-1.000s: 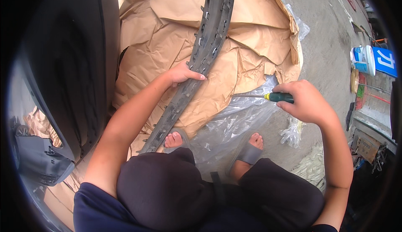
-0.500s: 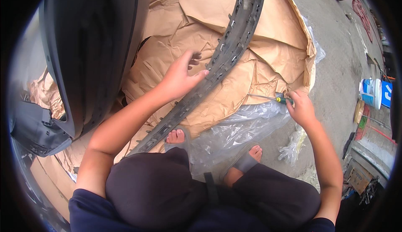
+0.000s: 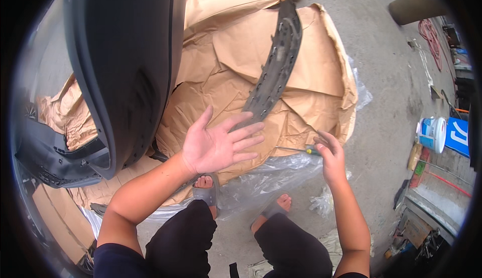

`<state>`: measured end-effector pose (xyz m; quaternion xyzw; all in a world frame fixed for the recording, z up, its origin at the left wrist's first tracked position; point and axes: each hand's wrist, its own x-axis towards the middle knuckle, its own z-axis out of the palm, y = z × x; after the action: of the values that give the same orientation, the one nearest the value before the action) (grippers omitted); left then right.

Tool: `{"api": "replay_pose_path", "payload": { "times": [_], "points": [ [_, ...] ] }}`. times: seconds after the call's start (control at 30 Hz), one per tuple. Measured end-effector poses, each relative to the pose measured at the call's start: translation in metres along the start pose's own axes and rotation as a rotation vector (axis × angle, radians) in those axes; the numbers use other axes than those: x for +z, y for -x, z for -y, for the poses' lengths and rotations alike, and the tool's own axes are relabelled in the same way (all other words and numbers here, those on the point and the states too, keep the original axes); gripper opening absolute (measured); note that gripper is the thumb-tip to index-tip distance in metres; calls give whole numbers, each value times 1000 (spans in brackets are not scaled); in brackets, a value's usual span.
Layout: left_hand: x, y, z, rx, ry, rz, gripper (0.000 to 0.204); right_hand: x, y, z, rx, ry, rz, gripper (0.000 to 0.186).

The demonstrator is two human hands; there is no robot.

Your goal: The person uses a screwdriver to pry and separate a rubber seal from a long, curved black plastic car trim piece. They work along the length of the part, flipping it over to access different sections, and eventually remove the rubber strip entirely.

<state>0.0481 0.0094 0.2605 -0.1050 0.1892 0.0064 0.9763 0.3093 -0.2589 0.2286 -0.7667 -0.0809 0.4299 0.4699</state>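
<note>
My left hand is open, palm turned up and fingers spread, holding nothing. It hovers over the near part of a long curved black plastic trim strip, covering some of it. Clips and tabs line the strip's edges. In my right hand is a screwdriver with a green and yellow handle, its thin shaft pointing left. Crumpled brown paper lies under the strip, and clear plastic sheeting runs along its near edge, below the screwdriver.
A large black car bumper-like panel stands at left on the paper. To the right, on the concrete floor, are a white and blue bucket, a red coiled hose and a cylindrical object. Crumpled plastic lies near my feet.
My left hand has left the strip and turned palm up with fingers spread. The screwdriver stays in my right hand. The view has shifted, with more floor showing at right.
</note>
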Motion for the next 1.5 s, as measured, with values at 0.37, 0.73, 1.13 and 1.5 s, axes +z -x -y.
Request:
{"api": "replay_pose_path", "payload": {
  "times": [0.37,0.73,1.13,1.5],
  "points": [
    [342,36,236,655,-1219,-330,73,-111,319,238,236,-688,-604,92],
    [565,306,207,709,-1634,-268,44,-142,566,344,-295,46,-354,53],
    [25,1231,592,-114,-309,-2207,31,-129,1027,-13,951,221,-48,58],
    [80,1084,699,784,-839,-1792,35,-161,909,166,17,139,53,63]
  ]
}}
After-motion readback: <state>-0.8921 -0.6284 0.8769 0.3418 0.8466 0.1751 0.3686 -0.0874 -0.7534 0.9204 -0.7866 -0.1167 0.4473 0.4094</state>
